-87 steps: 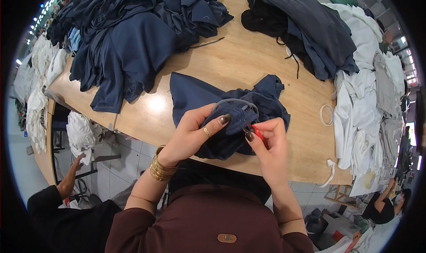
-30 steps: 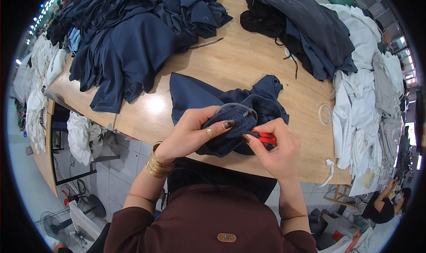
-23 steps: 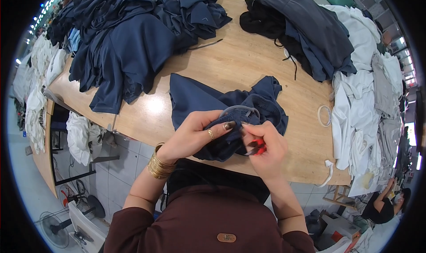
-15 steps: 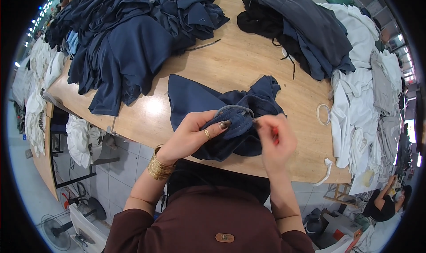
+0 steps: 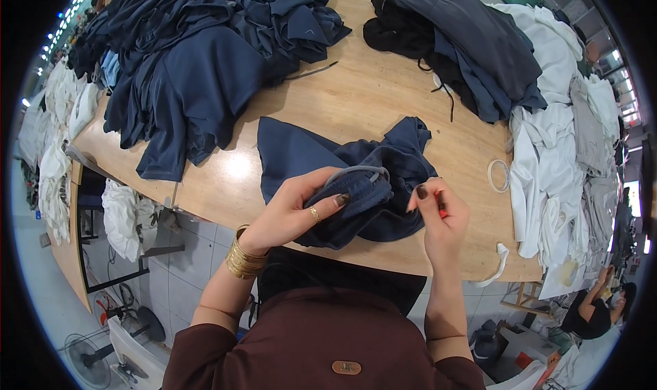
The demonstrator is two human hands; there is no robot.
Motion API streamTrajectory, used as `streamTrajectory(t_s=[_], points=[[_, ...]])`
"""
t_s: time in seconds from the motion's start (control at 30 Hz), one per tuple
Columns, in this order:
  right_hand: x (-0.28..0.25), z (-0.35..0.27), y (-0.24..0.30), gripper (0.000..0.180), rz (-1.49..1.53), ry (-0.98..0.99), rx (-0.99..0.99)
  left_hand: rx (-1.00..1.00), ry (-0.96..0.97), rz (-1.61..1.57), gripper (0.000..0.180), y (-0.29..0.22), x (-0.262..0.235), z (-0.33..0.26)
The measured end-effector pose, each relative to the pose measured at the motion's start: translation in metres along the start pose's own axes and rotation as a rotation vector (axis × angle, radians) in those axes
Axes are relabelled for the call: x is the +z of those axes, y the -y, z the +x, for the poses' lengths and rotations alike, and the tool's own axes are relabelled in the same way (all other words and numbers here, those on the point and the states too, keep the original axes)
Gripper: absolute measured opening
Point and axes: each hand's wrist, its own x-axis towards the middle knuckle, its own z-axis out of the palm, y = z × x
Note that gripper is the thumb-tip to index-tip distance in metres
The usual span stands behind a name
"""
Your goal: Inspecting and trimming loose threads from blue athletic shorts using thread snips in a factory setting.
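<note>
A navy garment lies bunched at the near edge of the table. My left hand is closed on its gathered waistband, thumb on top, and a grey drawstring loops along the band. Just right of the band, my right hand is held up with curled fingers. A small red object shows among those fingers; most of it is hidden, so its kind is unclear. Thumb and forefinger of that hand come close together, and I cannot make out anything between their tips.
A big heap of navy garments covers the far left of the table. Dark garments and white ones are piled on the right. A tape roll and a white strip lie nearby. Another person is at lower right.
My right hand has drawn away from the waistband, a little to the right, and turned so that the red object shows more. My left hand keeps its hold on the garment.
</note>
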Motion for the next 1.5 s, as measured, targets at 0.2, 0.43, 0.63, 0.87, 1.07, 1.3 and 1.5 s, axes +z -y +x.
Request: streamTrajectory(t_s=[0.2,0.43,0.63,0.87,1.07,1.3,1.5], points=[[0.009,0.001,0.004,0.027,-0.339,-0.009,-0.168,-0.018,0.095,-0.008,0.031,-0.004,-0.004,-0.001],[0.010,0.004,0.007,0.021,-0.536,0.006,-0.342,-0.021,0.135,-0.034,0.031,-0.004,-0.008,0.000],[0.010,0.008,0.012,0.019,-0.551,0.033,-0.386,-0.030,0.149,-0.052,0.032,-0.007,-0.008,-0.001],[0.015,0.007,0.010,0.018,-0.510,0.018,-0.356,-0.041,0.162,-0.043,0.031,-0.006,-0.008,-0.001],[0.017,0.005,0.007,0.017,-0.503,-0.045,-0.364,-0.033,0.152,-0.078,0.031,-0.007,-0.008,0.000],[0.009,0.017,-0.006,0.026,0.236,0.034,-0.051,-0.036,0.125,-0.147,0.032,-0.009,-0.017,-0.001],[-0.012,0.063,-0.030,0.038,-0.013,0.820,0.050,-0.036,0.263,-0.082,0.032,-0.020,-0.043,0.001]])
